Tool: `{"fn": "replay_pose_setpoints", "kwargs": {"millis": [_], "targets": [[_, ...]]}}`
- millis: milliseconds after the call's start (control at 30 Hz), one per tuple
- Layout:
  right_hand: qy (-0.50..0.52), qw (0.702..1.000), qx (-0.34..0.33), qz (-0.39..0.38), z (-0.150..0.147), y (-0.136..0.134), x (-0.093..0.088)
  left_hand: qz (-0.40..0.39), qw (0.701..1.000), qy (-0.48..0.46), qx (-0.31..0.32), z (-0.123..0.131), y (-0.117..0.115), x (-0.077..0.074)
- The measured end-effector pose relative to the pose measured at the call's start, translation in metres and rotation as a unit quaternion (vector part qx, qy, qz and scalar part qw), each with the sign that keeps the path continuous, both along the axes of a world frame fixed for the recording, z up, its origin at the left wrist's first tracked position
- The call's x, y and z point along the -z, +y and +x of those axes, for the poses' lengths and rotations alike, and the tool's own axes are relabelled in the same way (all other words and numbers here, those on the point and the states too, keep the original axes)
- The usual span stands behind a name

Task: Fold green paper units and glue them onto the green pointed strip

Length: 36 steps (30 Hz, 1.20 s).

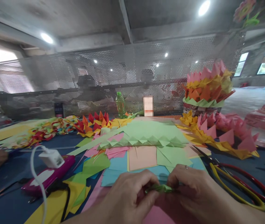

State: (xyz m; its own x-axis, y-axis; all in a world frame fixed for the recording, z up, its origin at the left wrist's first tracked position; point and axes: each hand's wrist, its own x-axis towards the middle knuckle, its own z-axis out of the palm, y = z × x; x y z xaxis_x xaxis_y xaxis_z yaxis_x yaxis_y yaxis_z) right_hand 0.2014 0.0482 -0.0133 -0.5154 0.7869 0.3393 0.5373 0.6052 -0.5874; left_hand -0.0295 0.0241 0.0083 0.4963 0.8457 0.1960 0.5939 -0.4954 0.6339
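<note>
left hand [127,191] and right hand [193,186], at the lower centre of the frame, are both closed in a pinch on a small green paper piece [162,188], which sits between their fingertips, above pink paper [159,215]. folding or creasing seems the step in hand; it likely calls for firm, even finger pressure. scissors [216,163] rest at lower right on the worktop [6,213].

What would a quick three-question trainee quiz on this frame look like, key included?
1. What do the left hand and right hand hold between them?
2. True or false: the scissors lie to the right of the right hand.
3. What colour is the power strip beneath the white charger? A) green B) purple C) black

Key:
1. A small green piece, seemingly folded paper.
2. True.
3. B
</note>
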Motion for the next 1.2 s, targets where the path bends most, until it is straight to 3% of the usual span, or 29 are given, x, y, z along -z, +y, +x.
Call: {"fn": "replay_pose_setpoints", "kwargs": {"millis": [133,367,733,1200], "targets": [[-0.013,0.999,-0.014,0.051,0.002,0.000,-0.001,0.002,1.000,0.017,0.008,0.001,0.001,-0.004],[0.019,0.998,-0.011,0.050,-0.004,-0.005,-0.004,0.052,0.996,0.068,0.037,0.000,-0.005,-0.002],[0.041,0.996,-0.063,-0.043,0.000,0.000,-0.008,0.179,0.978,0.104,0.036,-0.007,-0.006,0.004],[0.100,0.976,-0.092,-0.171,-0.003,0.002,-0.008,0.104,0.986,0.128,0.038,-0.003,-0.005,-0.007]]}}
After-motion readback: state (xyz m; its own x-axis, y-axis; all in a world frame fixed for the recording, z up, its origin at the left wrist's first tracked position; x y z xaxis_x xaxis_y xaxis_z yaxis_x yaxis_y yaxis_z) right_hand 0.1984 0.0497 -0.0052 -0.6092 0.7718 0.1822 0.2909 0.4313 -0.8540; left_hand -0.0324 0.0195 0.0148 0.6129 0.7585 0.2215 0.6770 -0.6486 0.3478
